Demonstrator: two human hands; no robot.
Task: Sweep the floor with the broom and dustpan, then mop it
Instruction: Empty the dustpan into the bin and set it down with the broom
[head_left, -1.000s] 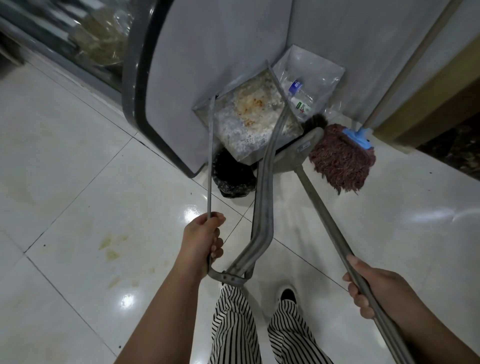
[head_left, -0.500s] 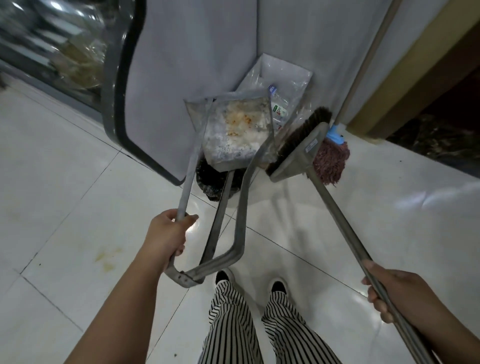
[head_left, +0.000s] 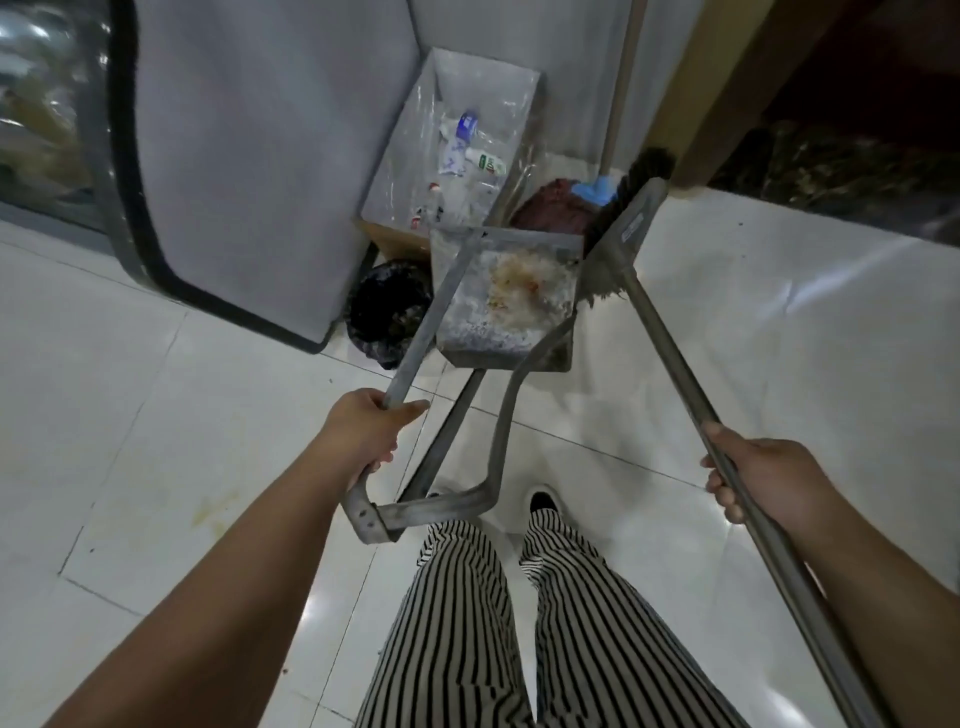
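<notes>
With our left hand (head_left: 366, 434) gripping the dustpan (head_left: 511, 299) handle and right hand (head_left: 756, 475) gripping the broom (head_left: 631, 234), we're fetching tools; next, sweep.

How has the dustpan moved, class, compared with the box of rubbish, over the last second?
Yes. The dustpan, held by the left hand, has come down and away from the box; it earlier covered the box's left side and now sits below it.

Glossy white tiled floor (head_left: 130, 415) under your shoes (head_left: 543, 500), lined box of rubbish (head_left: 457, 150), black bin bag (head_left: 387, 312), maroon mop head (head_left: 556, 208) resting on it.
</notes>
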